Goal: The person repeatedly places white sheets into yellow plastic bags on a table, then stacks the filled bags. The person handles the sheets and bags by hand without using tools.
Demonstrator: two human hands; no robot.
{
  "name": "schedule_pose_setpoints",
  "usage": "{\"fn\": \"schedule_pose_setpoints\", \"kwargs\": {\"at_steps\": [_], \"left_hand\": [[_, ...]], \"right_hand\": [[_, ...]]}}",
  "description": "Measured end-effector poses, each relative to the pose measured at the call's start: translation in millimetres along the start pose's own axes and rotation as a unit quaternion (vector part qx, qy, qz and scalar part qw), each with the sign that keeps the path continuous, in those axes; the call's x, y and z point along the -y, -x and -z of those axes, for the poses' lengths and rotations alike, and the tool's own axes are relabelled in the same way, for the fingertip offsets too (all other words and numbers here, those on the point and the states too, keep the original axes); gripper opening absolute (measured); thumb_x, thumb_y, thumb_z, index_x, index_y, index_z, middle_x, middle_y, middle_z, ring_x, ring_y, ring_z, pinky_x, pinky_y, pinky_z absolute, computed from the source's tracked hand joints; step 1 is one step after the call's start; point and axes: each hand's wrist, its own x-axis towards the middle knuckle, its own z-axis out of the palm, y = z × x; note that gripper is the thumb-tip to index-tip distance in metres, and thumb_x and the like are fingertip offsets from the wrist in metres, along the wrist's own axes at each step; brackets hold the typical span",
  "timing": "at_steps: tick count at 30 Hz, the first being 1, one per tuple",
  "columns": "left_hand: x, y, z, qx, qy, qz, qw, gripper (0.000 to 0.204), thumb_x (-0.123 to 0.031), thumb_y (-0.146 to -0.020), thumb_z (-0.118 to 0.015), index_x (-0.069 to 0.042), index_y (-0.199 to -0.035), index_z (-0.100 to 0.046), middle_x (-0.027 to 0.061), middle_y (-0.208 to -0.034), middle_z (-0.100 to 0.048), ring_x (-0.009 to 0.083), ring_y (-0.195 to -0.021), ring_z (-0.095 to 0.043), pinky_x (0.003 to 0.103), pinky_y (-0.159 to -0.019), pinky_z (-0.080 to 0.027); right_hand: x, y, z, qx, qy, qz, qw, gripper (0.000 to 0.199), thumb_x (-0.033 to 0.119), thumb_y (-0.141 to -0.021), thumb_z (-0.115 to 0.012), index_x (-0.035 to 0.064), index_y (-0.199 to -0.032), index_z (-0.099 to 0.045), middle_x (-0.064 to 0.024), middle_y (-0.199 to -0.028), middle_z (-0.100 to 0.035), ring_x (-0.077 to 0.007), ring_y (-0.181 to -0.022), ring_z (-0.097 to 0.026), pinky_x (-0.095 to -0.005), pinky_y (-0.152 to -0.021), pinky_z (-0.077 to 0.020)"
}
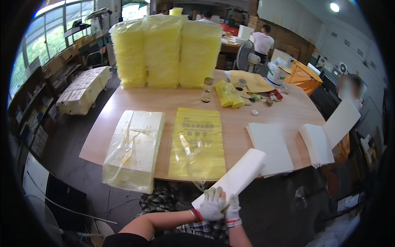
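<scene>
In gloves with red-edged cuffs, my two hands hold a bent stack of white sheets (240,173) over the table's near edge. Spread across the lower end of the stack are the fingers of my left hand (212,204). My right hand (232,212) grips the stack's right edge close beside it. Just beyond lies a yellow printed plastic bag (197,144), its clear lower corner hanging over the edge near the stack. To its left is a pile in clear plastic wrap (133,148). More white sheets (271,148) lie flat to the right.
Tall yellow bag stacks (164,53) stand at the back of the wooden table (98,131). A glass jar (205,95), yellow rolls (228,94) and a white bucket (276,74) sit nearby. At the right, a person (349,88) is beside upright white boards (341,123).
</scene>
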Motion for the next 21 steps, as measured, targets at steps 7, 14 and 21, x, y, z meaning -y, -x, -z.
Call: {"fn": "schedule_pose_setpoints", "kwargs": {"at_steps": [7, 14, 21], "left_hand": [[42, -33, 106, -0.197, 0.013, -0.036, 0.98, 0.058, -0.025, -0.066, -0.067, -0.008, -0.118, -0.047, 0.0245, -0.129, -0.036, 0.0411, -0.112, -0.042, 0.052, -0.089, -0.038], [111, -91, 117, 0.122, 0.36, 0.171, 0.909, 0.038, -0.026, -0.082, -0.059, -0.006, -0.114, -0.054, 0.0023, -0.087, -0.065, 0.0118, -0.071, -0.056, 0.028, -0.063, -0.047], [170, -114, 61, 0.019, 0.608, 0.208, 0.766, 0.032, -0.02, -0.092, -0.044, -0.004, -0.118, -0.052, -0.0017, -0.108, -0.062, 0.0045, -0.064, -0.045, 0.018, -0.061, -0.041]], "right_hand": [[59, -12, -18, -0.073, -0.118, -0.006, 0.99, 0.037, 0.018, -0.079, -0.067, -0.0035, -0.104, -0.052, -0.0068, -0.092, -0.06, -0.0141, -0.076, -0.057, -0.0265, -0.067, -0.0485], [123, 5, 22, -0.103, 0.148, 0.213, 0.96, 0.047, 0.024, -0.071, -0.075, -0.0032, -0.103, -0.054, -0.0107, -0.093, -0.063, -0.0171, -0.08, -0.06, -0.0301, -0.071, -0.0501], [136, 12, 17, 0.061, 0.507, 0.235, 0.827, 0.018, 0.017, -0.068, -0.07, 0.0065, -0.081, -0.065, -0.0141, -0.098, -0.063, -0.0286, -0.074, -0.063, -0.033, -0.064, -0.0519]]}}
